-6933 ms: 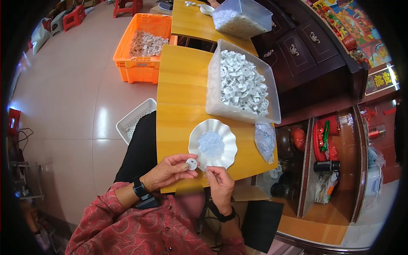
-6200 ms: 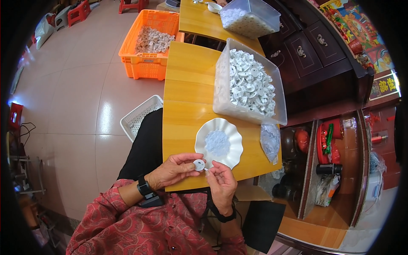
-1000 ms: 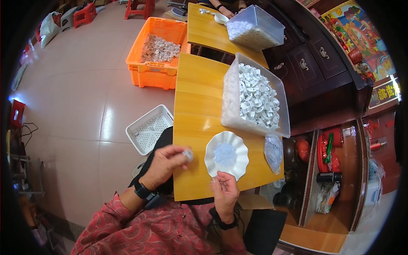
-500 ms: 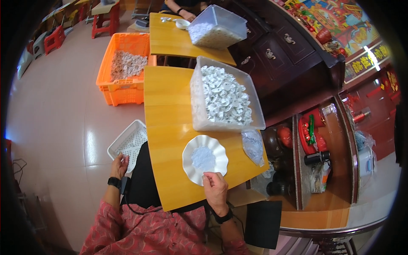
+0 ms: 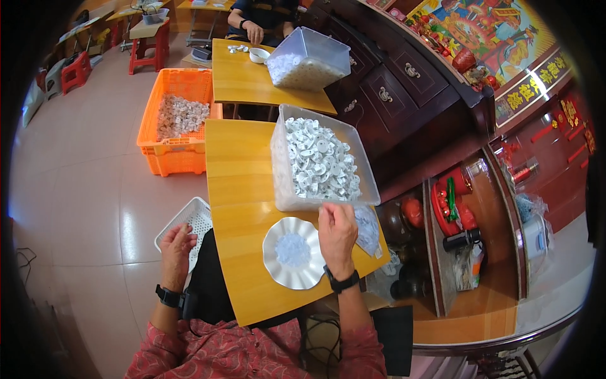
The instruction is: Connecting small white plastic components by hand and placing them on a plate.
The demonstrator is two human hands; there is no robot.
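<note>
My right hand (image 5: 338,237) is over the wooden table with thumb and fingers pinched together, just in front of the clear plastic bin (image 5: 287,201). What it pinches, if anything, is too small to make out. Inside the bin lies a heap of small white plastic parts (image 5: 320,158). Just left of that hand stands a white scalloped plate (image 5: 273,263) with small pale-blue translucent pieces (image 5: 293,250). My left hand (image 5: 177,247) is raised beside my lap, above the edge of a white perforated basket (image 5: 165,228). Its fingers are curled against the thumb, their contents not discernible.
A bag of pale-blue pieces (image 5: 367,231) rests at the right of the table (image 5: 237,189). An orange crate (image 5: 172,150) stands on the floor at the left. Across, another person's hand (image 5: 254,31) is near a white bowl (image 5: 258,55) and second bin (image 5: 325,57). Dark cabinets (image 5: 404,101) border the right.
My right hand has left the plate and moved up and right to the bin's near edge. My left hand has lifted off the basket. The view has shifted slightly.
</note>
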